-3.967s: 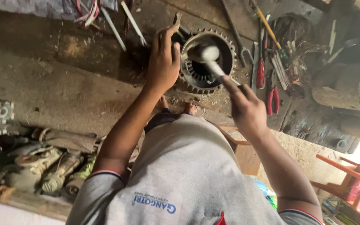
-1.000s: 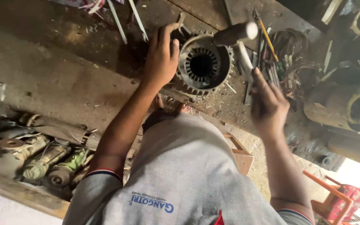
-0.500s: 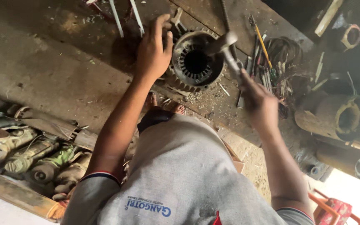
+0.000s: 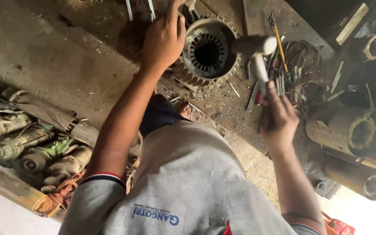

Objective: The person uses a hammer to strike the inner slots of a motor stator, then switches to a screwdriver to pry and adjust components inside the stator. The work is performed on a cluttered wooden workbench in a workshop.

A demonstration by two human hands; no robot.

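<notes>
A: What could go wrong here?

B: The right hand [image 4: 278,119] has its fingers wrapped shut around the handle of a hammer [image 4: 257,54], whose head is raised just at three o'clock of the motor stator [image 4: 207,52]. The left hand [image 4: 164,39] rests on the stator's rim at nine o'clock, fingers curled loosely over the housing, gripping nothing else that I can make out. I judge that a glancing blow could slide off the rim and land on those fingers.

A: Where does the stator sit?

B: On the dirty workbench [image 4: 66,69], at twelve o'clock of the person's body. Metal shavings [image 4: 207,91] lie at its six o'clock, so it might skid when struck.

A: Anything crowding the swing?

B: Yes. A yellow-handled screwdriver [image 4: 279,43] and a tangle of copper wire [image 4: 301,82] lie at the stator's three o'clock, right beneath the hammer. Cylindrical motor housings [image 4: 349,130] sit at four o'clock. Old motor parts [image 4: 35,148] are piled well apart, at eight o'clock.
</notes>
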